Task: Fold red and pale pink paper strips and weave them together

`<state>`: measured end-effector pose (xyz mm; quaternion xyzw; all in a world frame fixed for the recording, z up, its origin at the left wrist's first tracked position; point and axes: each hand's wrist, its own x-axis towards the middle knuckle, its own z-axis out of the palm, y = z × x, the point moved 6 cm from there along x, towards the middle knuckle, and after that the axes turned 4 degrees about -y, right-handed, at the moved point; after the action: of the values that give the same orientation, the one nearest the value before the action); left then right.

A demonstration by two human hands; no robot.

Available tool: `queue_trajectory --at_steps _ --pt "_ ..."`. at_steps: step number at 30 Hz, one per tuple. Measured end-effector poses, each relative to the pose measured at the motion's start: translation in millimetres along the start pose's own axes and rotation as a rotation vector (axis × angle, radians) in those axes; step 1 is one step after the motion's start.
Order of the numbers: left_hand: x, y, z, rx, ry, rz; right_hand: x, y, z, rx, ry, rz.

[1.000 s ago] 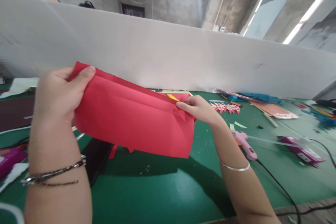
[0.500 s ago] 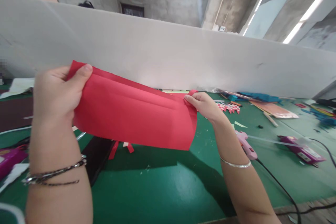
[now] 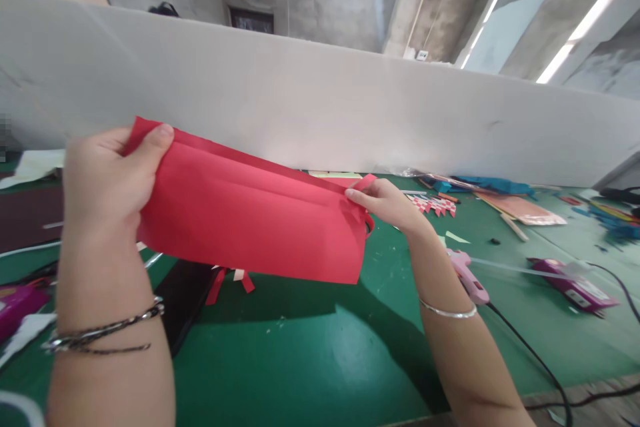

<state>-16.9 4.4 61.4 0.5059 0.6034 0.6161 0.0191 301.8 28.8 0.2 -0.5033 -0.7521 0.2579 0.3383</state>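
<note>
A sheet of red paper (image 3: 255, 223) is stretched between my hands above the green table. It has creases along its length, and its upper edge is folded back. My left hand (image 3: 117, 167) pinches the upper left corner, thumb on the near face. At the right end, my right hand (image 3: 380, 203) grips the paper between thumb and fingers; a narrow red strip (image 3: 369, 223) curls out beside it. The fingers behind the sheet are hidden. Below the paper, small red scraps (image 3: 215, 287) lie near a black flat object (image 3: 187, 303).
A pink glue gun (image 3: 467, 277) with a black cord lies right of my right forearm, with a purple glue gun (image 3: 575, 283) farther right. Red-and-white checked pieces (image 3: 435, 205) and blue material (image 3: 493, 185) lie toward the back. A white partition (image 3: 320, 100) borders the green table (image 3: 280, 367).
My right hand has shifted slightly left along the red paper, drawing its right end inward. A narrow strip now curls out at that end. My left hand stays nearly still.
</note>
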Motion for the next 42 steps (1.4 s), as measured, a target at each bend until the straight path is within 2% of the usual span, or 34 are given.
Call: queue_trajectory --at_steps 3,10,14,19,23,29,34,38,42 --pt "0 -1 -0.1 0.004 -0.009 -0.016 1 4 -1 -0.019 0.01 0.031" --pt "3 -4 0.5 0.011 0.017 0.057 3 14 -5 0.032 0.037 0.051" --pt "4 -5 3.2 0.005 -0.002 0.055 3 19 -12 0.083 0.056 0.071" --pt "3 -1 -0.3 0.029 0.032 0.05 5 27 -20 0.083 0.09 0.074" --pt "4 -5 -1.5 0.031 0.041 0.048 4 22 -18 0.12 0.073 0.021" --pt "5 -7 -0.3 0.028 0.032 0.065 0 12 -15 0.015 0.034 -0.011" --pt "3 -5 -0.1 0.028 0.03 0.045 1 13 -15 0.007 0.026 -0.002" --pt "3 -4 1.2 0.017 0.016 0.043 5 23 -17 0.058 0.075 0.023" --pt "4 -6 -1.2 0.004 0.035 0.082 6 44 -29 0.133 0.208 0.106"
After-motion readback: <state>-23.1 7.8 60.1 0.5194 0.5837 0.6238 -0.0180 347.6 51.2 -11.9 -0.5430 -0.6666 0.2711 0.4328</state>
